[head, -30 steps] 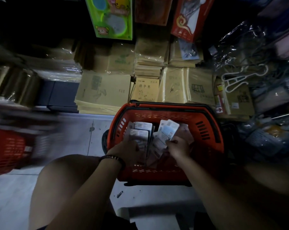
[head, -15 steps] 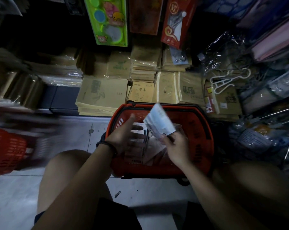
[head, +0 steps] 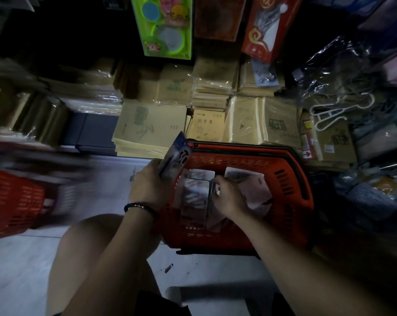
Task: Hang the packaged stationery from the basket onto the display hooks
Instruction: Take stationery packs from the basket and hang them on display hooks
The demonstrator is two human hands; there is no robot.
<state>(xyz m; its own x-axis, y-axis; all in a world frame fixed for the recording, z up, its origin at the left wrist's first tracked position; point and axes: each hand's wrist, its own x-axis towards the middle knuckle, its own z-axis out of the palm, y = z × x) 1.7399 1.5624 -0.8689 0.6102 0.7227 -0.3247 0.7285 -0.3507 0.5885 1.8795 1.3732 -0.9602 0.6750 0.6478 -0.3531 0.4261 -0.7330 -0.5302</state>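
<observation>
1. The step in hand was gathering: packs were being picked out of the orange basket [head: 284, 179] on the floor, and none had yet reached a hook.
2. The left hand [head: 149, 185] was at the basket's near-left rim, its grip closed on a blue-and-white pack [head: 176, 157] that stood upright on edge, its top rising above the rim.
3. The right hand [head: 229, 197] was down inside the basket, fingers [head: 217, 182] curled among the loose packs [head: 198, 192]. It seemed to be pinching the edge of one card, but how firmly it held could not be told in the dim light.
4. The remaining stationery lay in a loose heap in the basket, some cards flat, some tilted.
5. No display hooks could be made out clearly; hanging goods showed at the far top, above the stacked exercise books [head: 206, 124].
6. Judging from this, the next move called for freeing one pack, finding its hang hole, and raising it toward the far display.
</observation>
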